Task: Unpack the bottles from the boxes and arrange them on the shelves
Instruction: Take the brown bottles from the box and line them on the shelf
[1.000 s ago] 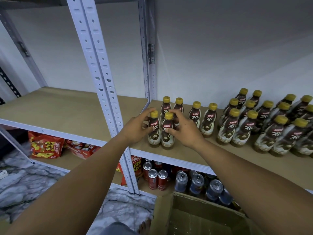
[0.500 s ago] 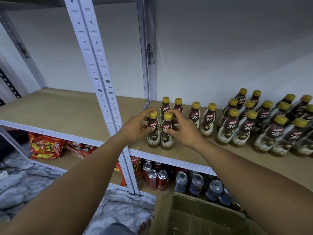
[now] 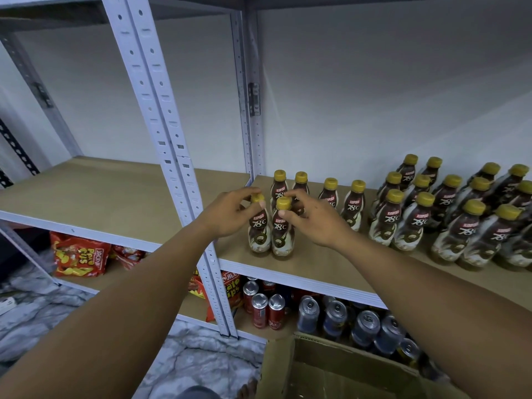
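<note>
Left hand (image 3: 227, 216) grip pinches the cap of the left bottle (image 3: 259, 234). Right hand (image 3: 315, 221) grip pinches the right bottle (image 3: 279, 239) cap. Both stand upright, touching, on the shelf (image 3: 316, 262), just right of the post (image 3: 172, 156).

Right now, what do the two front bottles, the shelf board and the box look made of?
The bottles look plastic: glossy printed sleeves catching light, matte yellow caps. The shelf board is probably fibreboard: flat matte tan, no grain showing. The box looks like brown cardboard: dull, with folded flaps.
</note>
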`<state>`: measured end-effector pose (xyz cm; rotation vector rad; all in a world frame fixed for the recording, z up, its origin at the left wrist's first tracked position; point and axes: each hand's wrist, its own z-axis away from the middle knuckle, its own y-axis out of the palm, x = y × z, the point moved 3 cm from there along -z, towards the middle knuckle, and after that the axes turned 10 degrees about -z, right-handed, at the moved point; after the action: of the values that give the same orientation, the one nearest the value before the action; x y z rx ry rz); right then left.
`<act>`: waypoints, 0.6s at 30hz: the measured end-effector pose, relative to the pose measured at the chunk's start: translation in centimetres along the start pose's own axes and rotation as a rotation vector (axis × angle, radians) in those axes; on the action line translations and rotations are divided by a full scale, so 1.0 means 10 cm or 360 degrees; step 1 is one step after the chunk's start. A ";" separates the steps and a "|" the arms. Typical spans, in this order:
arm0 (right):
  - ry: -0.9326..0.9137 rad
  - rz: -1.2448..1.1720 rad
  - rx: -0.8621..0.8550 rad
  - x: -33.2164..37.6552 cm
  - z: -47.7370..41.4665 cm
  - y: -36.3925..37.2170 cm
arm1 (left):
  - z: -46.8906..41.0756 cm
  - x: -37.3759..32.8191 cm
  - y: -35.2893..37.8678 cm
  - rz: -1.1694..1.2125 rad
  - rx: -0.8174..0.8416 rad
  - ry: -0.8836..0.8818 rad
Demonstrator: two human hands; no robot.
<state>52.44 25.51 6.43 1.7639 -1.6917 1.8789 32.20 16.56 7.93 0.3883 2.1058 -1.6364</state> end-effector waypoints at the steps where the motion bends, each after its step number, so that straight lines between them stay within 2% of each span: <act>1: 0.0000 -0.0002 0.0012 0.02 -0.01 -0.04 | -0.03 -0.01 -0.02 -0.0003 0.0004 -0.0005; 8: 0.0062 0.0085 0.0093 0.01 -0.07 -0.29 | -0.24 -0.18 -0.15 -0.0138 -0.0066 0.0083; 18: 0.0113 0.0268 -0.0043 -0.10 -0.25 -1.20 | -0.77 -0.79 -0.10 -0.0169 0.0022 0.0304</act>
<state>59.04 32.61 13.96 1.5702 -1.8831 1.9470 37.20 24.14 14.31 0.4606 2.2908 -1.7353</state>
